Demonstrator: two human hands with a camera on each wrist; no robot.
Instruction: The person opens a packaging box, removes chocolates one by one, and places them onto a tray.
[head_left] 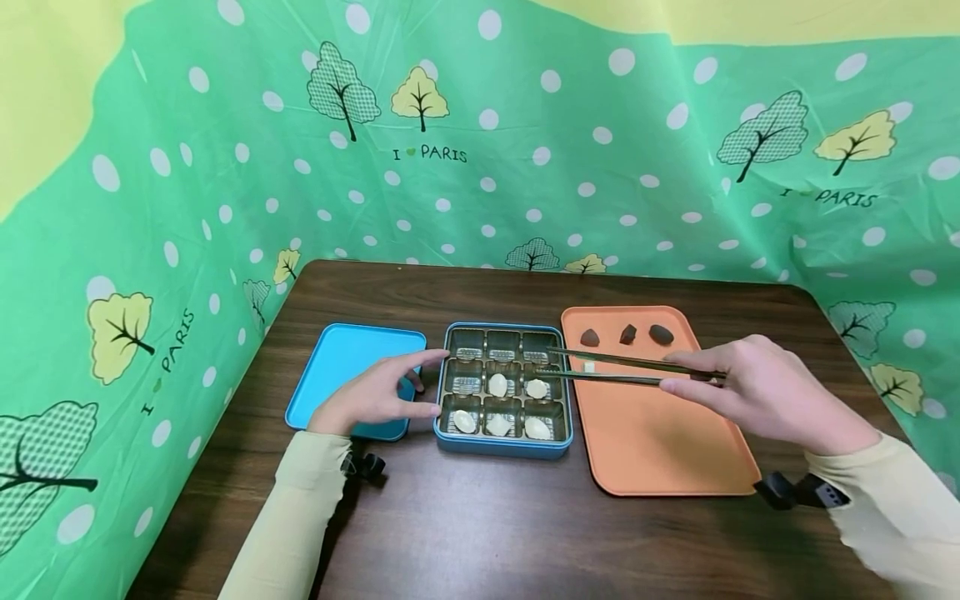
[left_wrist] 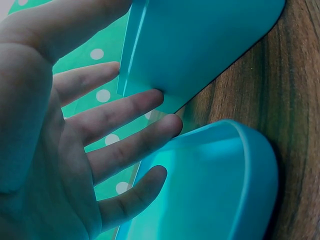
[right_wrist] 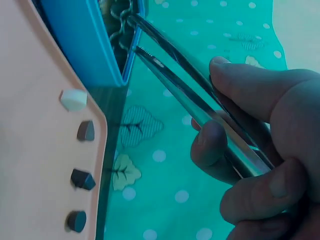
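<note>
My right hand (head_left: 757,387) holds long metal tweezers (head_left: 622,379), gripped between thumb and fingers. Their tips stand apart over the right column of a blue box (head_left: 501,448) with a dark divided insert; nothing shows between the tips in the right wrist view. White pebble-like pieces (head_left: 497,385) lie in the middle and right compartments of the centre row and all three of the front row. The back row holds none. My left hand (head_left: 378,392) has its fingers spread, thumb and a fingertip at the box's left rim; its palm shows in the left wrist view.
An orange tray (head_left: 660,450) lies right of the box, with three dark stones (head_left: 628,334) along its back and one white piece (head_left: 588,367) near its left edge. A blue lid (head_left: 333,367) lies under and beside my left hand. Green patterned cloth (head_left: 480,183) hangs behind the table.
</note>
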